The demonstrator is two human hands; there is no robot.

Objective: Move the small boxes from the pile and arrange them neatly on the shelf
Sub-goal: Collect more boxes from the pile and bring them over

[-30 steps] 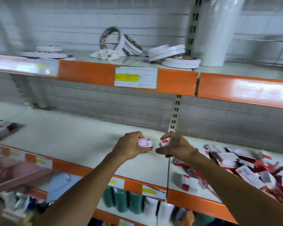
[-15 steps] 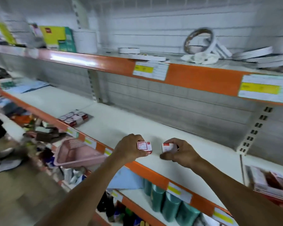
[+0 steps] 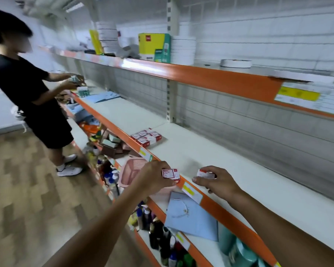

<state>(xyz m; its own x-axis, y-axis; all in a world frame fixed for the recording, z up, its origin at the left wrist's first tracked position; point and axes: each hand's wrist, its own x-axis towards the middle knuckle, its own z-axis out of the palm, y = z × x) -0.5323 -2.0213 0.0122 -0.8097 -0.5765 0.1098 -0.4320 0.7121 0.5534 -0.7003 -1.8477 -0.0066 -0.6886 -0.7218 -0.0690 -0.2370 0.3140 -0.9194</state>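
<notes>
Beyond both hands [image 3: 156,176], stacked boxes [image 3: 147,137] on shelf [image 3: 210,151].

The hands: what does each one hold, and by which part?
Left hand pinches a small box by its left end. Right hand holds another box from behind, fingers round its edges.

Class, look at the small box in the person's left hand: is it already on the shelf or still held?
Held. The left hand pinches the small box above the shelf edge, not resting on it.
</notes>
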